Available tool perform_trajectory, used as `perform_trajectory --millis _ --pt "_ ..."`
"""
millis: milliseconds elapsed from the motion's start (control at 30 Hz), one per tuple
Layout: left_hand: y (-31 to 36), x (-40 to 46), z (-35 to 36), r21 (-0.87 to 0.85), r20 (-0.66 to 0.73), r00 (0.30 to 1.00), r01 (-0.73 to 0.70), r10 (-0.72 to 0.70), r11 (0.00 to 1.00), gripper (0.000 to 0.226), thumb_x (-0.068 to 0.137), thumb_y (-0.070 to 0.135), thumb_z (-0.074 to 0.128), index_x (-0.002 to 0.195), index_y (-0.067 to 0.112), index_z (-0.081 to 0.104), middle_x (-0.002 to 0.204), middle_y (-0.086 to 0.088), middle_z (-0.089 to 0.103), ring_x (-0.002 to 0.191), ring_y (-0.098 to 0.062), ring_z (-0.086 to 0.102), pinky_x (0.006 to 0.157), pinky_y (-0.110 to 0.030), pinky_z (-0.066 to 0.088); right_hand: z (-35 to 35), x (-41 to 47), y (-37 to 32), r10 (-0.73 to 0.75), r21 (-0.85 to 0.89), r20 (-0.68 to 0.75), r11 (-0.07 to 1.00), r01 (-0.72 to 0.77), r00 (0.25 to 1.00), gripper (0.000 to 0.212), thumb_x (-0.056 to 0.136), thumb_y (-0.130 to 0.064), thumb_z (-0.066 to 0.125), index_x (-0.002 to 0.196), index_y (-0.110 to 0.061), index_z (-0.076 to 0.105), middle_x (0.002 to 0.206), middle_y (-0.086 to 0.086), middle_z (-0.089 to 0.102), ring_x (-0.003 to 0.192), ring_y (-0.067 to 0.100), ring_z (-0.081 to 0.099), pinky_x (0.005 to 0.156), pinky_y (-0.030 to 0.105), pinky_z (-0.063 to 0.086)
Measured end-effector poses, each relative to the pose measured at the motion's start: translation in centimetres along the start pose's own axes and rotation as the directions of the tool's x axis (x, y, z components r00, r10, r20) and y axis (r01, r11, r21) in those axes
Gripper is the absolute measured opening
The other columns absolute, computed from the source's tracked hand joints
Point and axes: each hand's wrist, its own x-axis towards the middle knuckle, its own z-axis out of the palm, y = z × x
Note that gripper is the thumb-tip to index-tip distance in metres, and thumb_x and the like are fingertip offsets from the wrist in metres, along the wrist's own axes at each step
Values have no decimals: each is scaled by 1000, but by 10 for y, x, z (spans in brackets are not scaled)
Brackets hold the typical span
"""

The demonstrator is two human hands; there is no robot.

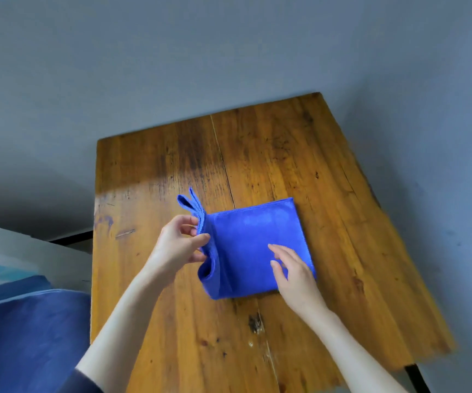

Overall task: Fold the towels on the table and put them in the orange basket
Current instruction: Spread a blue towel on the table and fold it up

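The wooden table (300, 154) fills the middle of the frame, running from the lower centre up toward the upper right, and apart from one cloth its top is bare. That cloth, the blue towel (254, 242), lies just below the centre of the picture as a compact near-square, already doubled over more than once by the look of its layered left edge, so the folding seems well advanced for this piece. At the lower left of the frame a large dark blue shape (27, 341) sits beside the table (what it is I cannot tell), and no orange basket shows anywhere, so nothing can be said of towels already put away. The left hand (178, 245), left of centre, is pinched closed on the towel's left edge, lifting the stacked layers so that two loose flaps stand up toward the upper left. The right hand (294, 270), just right of centre, lies open with fingers spread, pressing flat on the towel's lower right part and gripping nothing. Judging from this, what is left is one more fold or a tidying of that raised edge, then carrying the towel to the basket.
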Motion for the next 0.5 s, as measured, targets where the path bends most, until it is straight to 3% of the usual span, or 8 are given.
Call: perform_trajectory --millis 100,267,400,500 --pt "16 -1 48 75 22 997 -70 69 995 20 82 0 61 94 14 53 84 -3 47 57 -15 55 48 -22 54 -30 -8 17 94 93 -77 992 -86 993 29 95 -11 49 121 -13 61 119 -2 62 105 7 59 87 13 44" --pt "21 1 127 227 48 992 -125 117 966 21 83 2 57 101 11 52 78 2 50 60 -18 62 46 -20 53 -59 -18 44 186 157 -115 973 -167 976 22 95 -15 51 111 -17 65 105 -3 66 93 3 62 74 4 46" --pt "6 10 169 415 74 993 -119 96 902 22 84 3 54 102 13 49 85 -2 49 72 -30 63 65 -42 58 -69 -15 58 199 138 -112 973 -183 974 21 95 -18 52 111 -16 65 102 -5 65 88 1 58 68 0 42" --pt "-6 15 182 489 72 994 -105 80 866 23 85 5 54 106 11 49 103 -10 51 77 -33 63 72 -46 55 -70 -15 63 186 143 -83 974 -173 979 22 95 -18 51 112 -15 65 103 -6 64 89 0 57 70 -1 41"
